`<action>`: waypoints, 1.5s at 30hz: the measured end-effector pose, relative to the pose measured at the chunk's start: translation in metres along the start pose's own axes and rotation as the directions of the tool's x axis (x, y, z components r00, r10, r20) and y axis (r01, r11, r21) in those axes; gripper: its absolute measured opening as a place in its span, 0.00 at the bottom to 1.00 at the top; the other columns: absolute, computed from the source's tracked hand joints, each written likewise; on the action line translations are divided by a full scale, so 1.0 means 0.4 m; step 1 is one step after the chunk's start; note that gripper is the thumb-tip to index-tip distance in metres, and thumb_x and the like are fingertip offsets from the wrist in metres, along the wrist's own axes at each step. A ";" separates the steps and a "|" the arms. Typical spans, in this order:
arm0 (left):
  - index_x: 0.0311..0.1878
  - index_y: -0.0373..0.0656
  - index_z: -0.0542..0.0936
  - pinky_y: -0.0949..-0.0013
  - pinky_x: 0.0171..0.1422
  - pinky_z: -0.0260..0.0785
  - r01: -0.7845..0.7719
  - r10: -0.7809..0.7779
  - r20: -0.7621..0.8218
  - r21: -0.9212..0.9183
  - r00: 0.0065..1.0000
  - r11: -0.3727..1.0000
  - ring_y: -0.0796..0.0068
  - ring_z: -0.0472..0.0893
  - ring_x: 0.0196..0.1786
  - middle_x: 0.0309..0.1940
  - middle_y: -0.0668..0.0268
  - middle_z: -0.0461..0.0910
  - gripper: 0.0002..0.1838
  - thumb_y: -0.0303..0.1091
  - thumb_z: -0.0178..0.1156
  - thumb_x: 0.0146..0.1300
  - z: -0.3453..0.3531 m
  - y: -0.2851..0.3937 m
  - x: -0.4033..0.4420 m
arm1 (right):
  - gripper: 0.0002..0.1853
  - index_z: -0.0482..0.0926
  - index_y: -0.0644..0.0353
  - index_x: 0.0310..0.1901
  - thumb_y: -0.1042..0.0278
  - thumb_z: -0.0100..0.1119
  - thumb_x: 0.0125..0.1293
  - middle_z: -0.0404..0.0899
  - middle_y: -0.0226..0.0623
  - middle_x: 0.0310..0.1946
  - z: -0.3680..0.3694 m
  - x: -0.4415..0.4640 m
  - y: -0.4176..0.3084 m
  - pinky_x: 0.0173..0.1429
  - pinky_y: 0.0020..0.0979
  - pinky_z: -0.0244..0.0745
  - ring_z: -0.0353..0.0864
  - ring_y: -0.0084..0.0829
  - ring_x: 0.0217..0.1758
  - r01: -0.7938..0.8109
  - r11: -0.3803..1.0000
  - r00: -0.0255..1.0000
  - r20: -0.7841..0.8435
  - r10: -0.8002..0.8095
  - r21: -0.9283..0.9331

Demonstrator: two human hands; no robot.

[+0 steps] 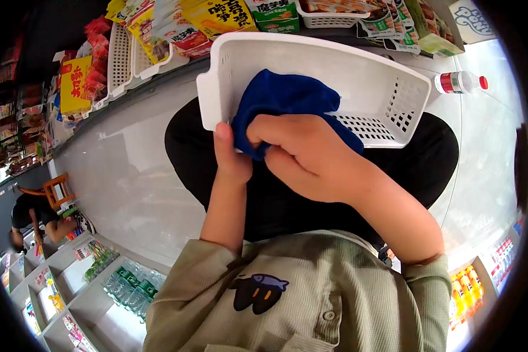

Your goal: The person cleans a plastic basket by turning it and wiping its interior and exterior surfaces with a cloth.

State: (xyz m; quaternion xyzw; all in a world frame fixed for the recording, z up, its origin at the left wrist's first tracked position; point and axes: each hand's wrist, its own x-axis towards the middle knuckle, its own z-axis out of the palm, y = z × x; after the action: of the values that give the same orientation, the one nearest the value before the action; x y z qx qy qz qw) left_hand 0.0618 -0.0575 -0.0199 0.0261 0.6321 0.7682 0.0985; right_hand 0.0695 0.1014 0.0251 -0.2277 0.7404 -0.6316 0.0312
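Observation:
A white plastic basket [328, 53] with slotted walls rests tilted across my black-trousered lap, its inside facing me. A dark blue cloth [281, 94] is bunched over its left end. My right hand [305, 152] is closed on the cloth, fingers curled into it by the basket's near edge. At the near left corner, my left hand [233, 157] grips the basket, its thumb up against the outside; the cloth and basket hide its other fingers.
Snack packets [217, 17] and more white baskets [120, 58] line the shelf ahead. A red-capped bottle [460, 83] is at the right. Bottles in green wrap [132, 284] fill a low shelf at the left. Another person [35, 214] crouches at the far left.

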 end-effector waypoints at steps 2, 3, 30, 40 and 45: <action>0.68 0.34 0.60 0.63 0.63 0.62 0.002 -0.002 -0.013 -0.008 1.000 1.000 0.66 0.73 0.57 0.57 0.58 0.72 0.43 0.65 0.40 0.64 0.011 0.008 0.002 | 0.07 0.71 0.62 0.39 0.75 0.48 0.58 0.76 0.47 0.28 -0.011 -0.001 -0.001 0.37 0.42 0.70 0.77 0.49 0.34 -0.022 0.996 1.000 0.009 0.021 0.087; 0.68 0.34 0.60 0.63 0.65 0.61 0.007 -0.007 -0.008 -0.005 1.000 1.000 0.65 0.72 0.59 0.58 0.58 0.71 0.43 0.65 0.40 0.64 0.010 0.008 0.004 | 0.07 0.71 0.62 0.39 0.75 0.48 0.58 0.76 0.47 0.28 -0.015 -0.002 -0.001 0.37 0.42 0.70 0.77 0.49 0.34 -0.019 0.996 1.000 0.011 0.018 0.087; 0.70 0.35 0.57 0.59 0.71 0.55 0.067 -0.068 -0.044 -0.029 0.997 0.997 0.61 0.65 0.69 0.67 0.56 0.64 0.38 0.58 0.41 0.70 0.018 0.002 0.026 | 0.22 0.80 0.54 0.50 0.47 0.46 0.67 0.81 0.43 0.45 -0.226 -0.120 0.038 0.56 0.43 0.71 0.77 0.47 0.50 -0.524 0.647 0.767 0.024 0.641 -0.554; 0.70 0.34 0.57 0.59 0.72 0.55 0.042 -0.042 -0.041 -0.020 0.998 0.999 0.61 0.65 0.68 0.66 0.55 0.65 0.37 0.57 0.40 0.71 0.021 0.016 0.041 | 0.21 0.78 0.68 0.47 0.57 0.61 0.62 0.80 0.49 0.44 -0.269 -0.149 0.065 0.57 0.35 0.71 0.78 0.44 0.51 -0.564 0.745 0.808 -0.053 0.586 -0.357; 0.69 0.34 0.58 0.58 0.71 0.55 0.195 -0.198 -0.071 -0.049 0.978 0.980 0.61 0.67 0.67 0.64 0.55 0.66 0.36 0.45 0.50 0.62 0.016 0.011 0.046 | 0.18 0.78 0.67 0.47 0.72 0.68 0.55 0.82 0.39 0.38 -0.199 -0.120 0.027 0.48 0.27 0.75 0.79 0.24 0.41 -0.430 0.885 0.842 -0.274 0.464 0.177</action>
State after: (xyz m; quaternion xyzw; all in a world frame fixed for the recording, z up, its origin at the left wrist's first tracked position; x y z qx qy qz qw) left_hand 0.0443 -0.0488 -0.0157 -0.0677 0.6188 0.7680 0.1506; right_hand 0.0827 0.1938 0.0191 0.0548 0.7333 -0.6737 0.0739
